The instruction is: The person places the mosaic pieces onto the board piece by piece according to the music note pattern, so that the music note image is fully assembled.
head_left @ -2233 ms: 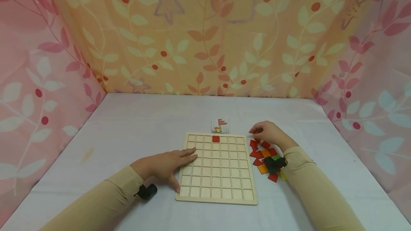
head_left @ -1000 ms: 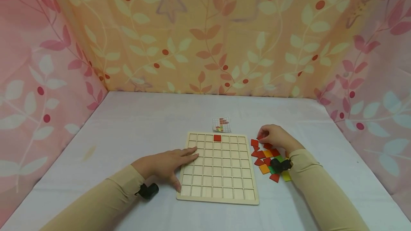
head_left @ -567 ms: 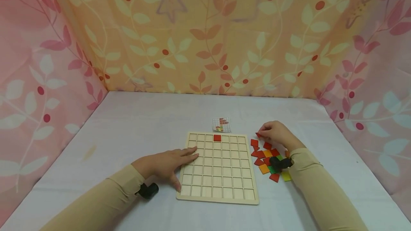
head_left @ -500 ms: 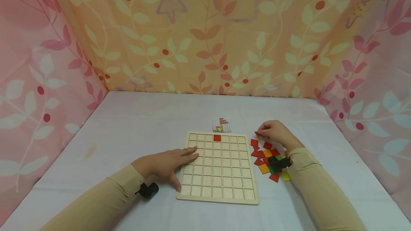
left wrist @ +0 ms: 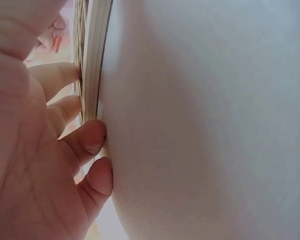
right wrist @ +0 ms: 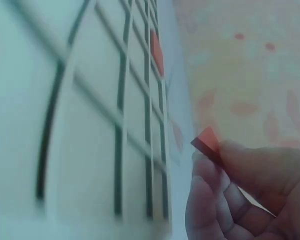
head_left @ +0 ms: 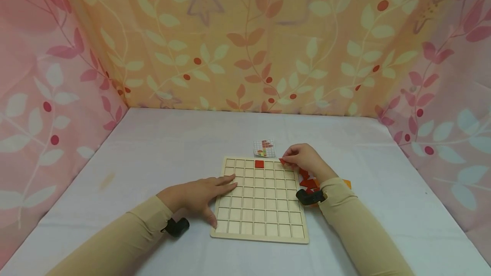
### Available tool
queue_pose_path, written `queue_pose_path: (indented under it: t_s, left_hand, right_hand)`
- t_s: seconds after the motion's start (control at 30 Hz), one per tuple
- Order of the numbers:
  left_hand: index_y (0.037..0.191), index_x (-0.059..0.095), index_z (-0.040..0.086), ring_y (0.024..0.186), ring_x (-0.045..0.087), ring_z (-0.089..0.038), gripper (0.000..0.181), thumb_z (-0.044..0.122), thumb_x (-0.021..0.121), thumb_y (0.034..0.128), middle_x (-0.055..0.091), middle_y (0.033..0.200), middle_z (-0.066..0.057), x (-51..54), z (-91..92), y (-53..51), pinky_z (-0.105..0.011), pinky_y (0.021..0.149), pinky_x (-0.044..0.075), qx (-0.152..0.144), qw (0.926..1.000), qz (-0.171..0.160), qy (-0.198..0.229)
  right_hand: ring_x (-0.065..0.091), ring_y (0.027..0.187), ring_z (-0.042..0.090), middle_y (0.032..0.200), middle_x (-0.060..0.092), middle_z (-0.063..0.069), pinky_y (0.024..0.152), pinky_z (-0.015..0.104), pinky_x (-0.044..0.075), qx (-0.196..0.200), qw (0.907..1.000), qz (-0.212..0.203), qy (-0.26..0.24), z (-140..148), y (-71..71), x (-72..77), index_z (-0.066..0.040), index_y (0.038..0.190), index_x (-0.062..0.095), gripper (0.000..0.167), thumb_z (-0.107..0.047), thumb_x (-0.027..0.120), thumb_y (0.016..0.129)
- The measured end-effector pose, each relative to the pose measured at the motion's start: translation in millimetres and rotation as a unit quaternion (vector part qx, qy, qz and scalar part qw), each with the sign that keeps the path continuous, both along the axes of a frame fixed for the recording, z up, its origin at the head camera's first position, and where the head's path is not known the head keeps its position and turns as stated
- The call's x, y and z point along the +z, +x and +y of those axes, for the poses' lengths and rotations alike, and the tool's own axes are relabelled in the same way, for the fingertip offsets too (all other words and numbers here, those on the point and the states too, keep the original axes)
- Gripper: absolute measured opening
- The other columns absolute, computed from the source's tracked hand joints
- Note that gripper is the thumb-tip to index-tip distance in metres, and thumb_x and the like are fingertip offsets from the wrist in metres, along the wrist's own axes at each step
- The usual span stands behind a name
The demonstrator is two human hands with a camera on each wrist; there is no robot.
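Note:
A wooden grid board [head_left: 258, 240] lies flat on the white table. One red square tile [head_left: 259, 164] sits in its far row, seen also in the right wrist view. My left hand [head_left: 197, 195] rests on the board's left edge with fingers spread; in the left wrist view its fingertips [left wrist: 92, 136] touch the board's side. Between thumb and fingers, my right hand [head_left: 308, 161] pinches a small red tile [head_left: 282, 161] above the far right corner of the board. In the head view that tile looks triangular, partly covered by the fingers.
Right of the board lies a pile of loose tiles [head_left: 308, 183], mostly red and orange, partly hidden by the right forearm. A small printed pattern card [head_left: 264, 148] lies just beyond the board's far edge. Patterned fabric walls [head_left: 245, 54] enclose the table at the back and sides.
My right hand picked a red tile from the pile's far side and has carried it left over the board's far right corner. My left hand stays in place on the board.

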State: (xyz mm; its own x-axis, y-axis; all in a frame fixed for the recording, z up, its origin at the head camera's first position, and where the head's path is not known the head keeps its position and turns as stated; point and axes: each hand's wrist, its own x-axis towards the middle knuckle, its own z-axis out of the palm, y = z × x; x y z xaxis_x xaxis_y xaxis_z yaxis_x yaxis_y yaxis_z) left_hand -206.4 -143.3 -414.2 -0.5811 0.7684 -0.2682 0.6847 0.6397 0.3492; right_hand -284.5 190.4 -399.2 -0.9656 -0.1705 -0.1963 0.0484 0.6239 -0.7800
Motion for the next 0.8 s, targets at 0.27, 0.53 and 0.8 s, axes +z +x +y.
queue_pose_path:
  t_s: [0.27,0.53,0.8]
  left_hand:
    - [0.148,0.014,0.026,0.139,0.013,-0.02,0.108,0.067,0.063,0.0605,-0.001,0.154,0.007,-1.5,0.9,-0.7,-0.043,0.107,0.023,0.001,0.9999,-0.011,0.004]
    - [0.146,0.021,0.031,0.138,0.014,-0.019,0.1,0.064,0.065,0.0619,0.002,0.154,0.006,-1.0,1.7,-2.9,-0.042,0.107,0.024,-0.025,0.9996,-0.008,0.009]
    - [0.145,0.022,0.034,0.138,0.017,-0.019,0.097,0.066,0.062,0.0619,0.007,0.154,0.004,0.3,4.1,-4.1,-0.043,0.105,0.027,-0.042,0.9991,0.01,0.003]
  right_hand:
    - [0.064,0.068,0.017,0.079,0.065,0.008,0.065,0.03,0.053,0.005,0.9981,-0.007,-0.061,-26,-0.3,-4.7,-0.001,0.081,0.065,0.009,-0.01,0.067,0.083]
    - [0.063,0.065,0.016,0.076,0.066,0.008,0.063,0.029,0.053,0.001,0.999,-0.008,-0.044,-38,-1.3,-10.3,0.0,0.079,0.065,0.01,-0.009,0.067,0.082]
    - [0.061,0.062,0.015,0.074,0.066,0.007,0.058,0.027,0.051,-0.008,0.9995,-0.014,-0.027,-42,-1.7,-12.1,-0.003,0.076,0.065,0.011,-0.012,0.068,0.082]
